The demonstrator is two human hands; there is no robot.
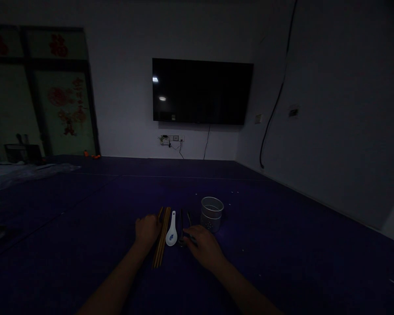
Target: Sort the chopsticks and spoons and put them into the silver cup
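The room is dim. On a dark blue surface (282, 245) lie several wooden chopsticks (161, 238), a white ceramic spoon (171, 231) with a blue mark, and dark metal utensils (184, 227). A metal holder cup (211, 213) stands upright just right of them. My left hand (147, 232) rests beside the chopsticks with its fingers curled against them. My right hand (202, 247) lies over the near ends of the metal utensils, fingers bent down on them. Whether either hand actually grips anything is hard to see.
A black wall-mounted television (202, 91) hangs ahead, with sockets and cables under it. Dark-framed glass doors with red decorations (64, 100) stand at the left. Clear plastic sheeting (16, 171) lies on the far left of the surface.
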